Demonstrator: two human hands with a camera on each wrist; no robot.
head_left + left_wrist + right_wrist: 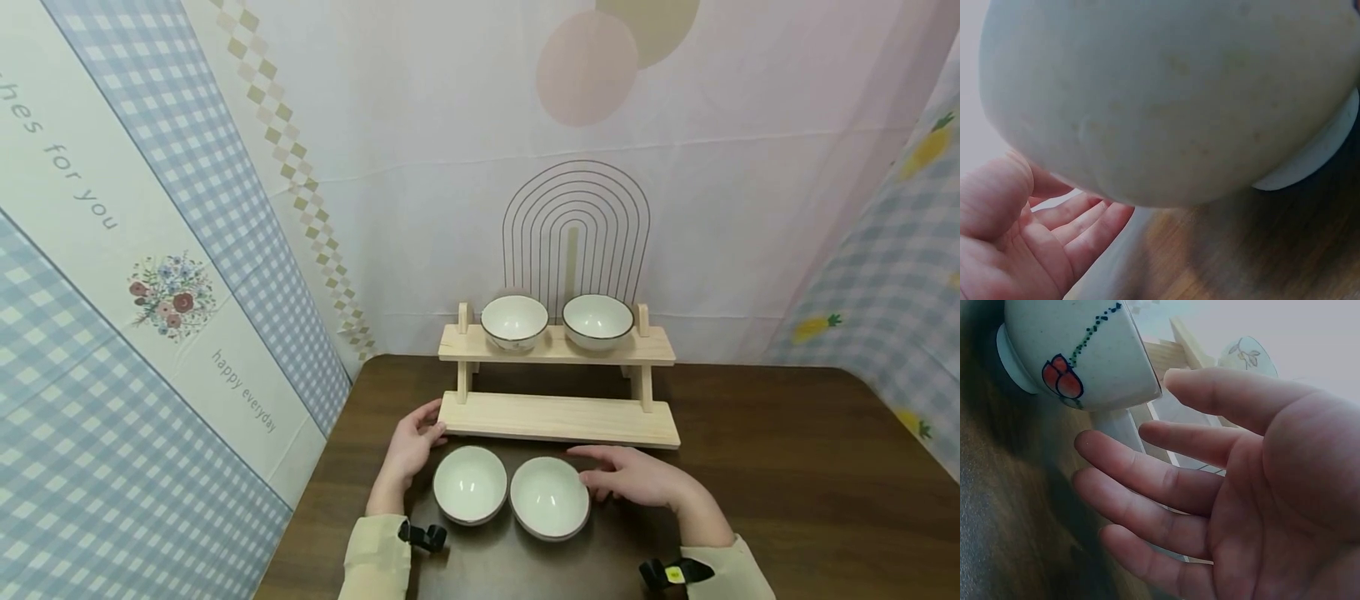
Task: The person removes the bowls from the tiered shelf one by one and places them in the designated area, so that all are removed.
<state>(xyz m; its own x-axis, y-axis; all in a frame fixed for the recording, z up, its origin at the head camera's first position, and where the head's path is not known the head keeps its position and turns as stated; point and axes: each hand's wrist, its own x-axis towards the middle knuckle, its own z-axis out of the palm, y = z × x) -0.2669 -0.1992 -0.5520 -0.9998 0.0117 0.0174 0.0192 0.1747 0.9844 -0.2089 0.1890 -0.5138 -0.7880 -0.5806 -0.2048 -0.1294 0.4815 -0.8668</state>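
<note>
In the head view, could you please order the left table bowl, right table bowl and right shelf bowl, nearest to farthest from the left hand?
1. Left table bowl: just right of the left hand.
2. Right table bowl: farther right.
3. Right shelf bowl: on the upper tier.

L forearm (377, 550) stretched fwd, L hand (410, 444) out ahead of it, thumb well apart from the loosely bent fingers (1100, 231)! R forearm (726, 571) angles in from lower R, R hand (637, 477) pointing L, back of it uppermost, thumb approx. straight & apart, all four fingers slightly bent w/ gaps between.
</note>
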